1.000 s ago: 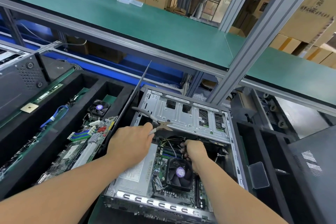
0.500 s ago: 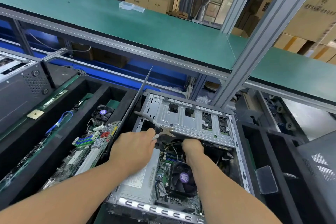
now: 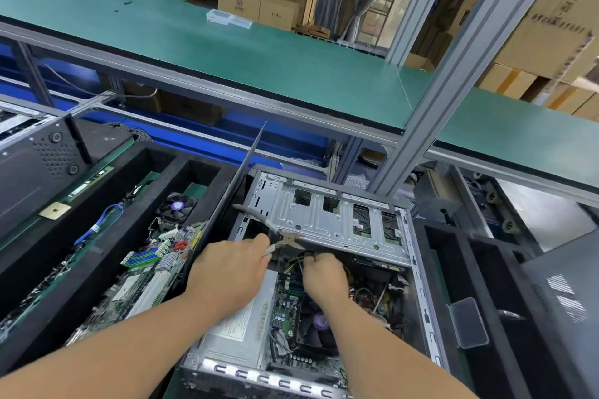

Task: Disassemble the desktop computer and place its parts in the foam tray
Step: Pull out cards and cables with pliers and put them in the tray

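While the case (image 3: 327, 272) lies open at near centre, both hands work inside it. Left hand (image 3: 231, 272) has fingers curled round pliers (image 3: 285, 240), whose tip sits at the drive cage (image 3: 327, 220) edge. Right hand (image 3: 324, 275) pinches a cable (image 3: 303, 254) just beside the pliers. PSU (image 3: 240, 330) sits near left, fan (image 3: 319, 327) beside it. Foam tray (image 3: 207, 172) lies left, holding 1 board (image 3: 146, 272) and 1 fan (image 3: 176, 206).
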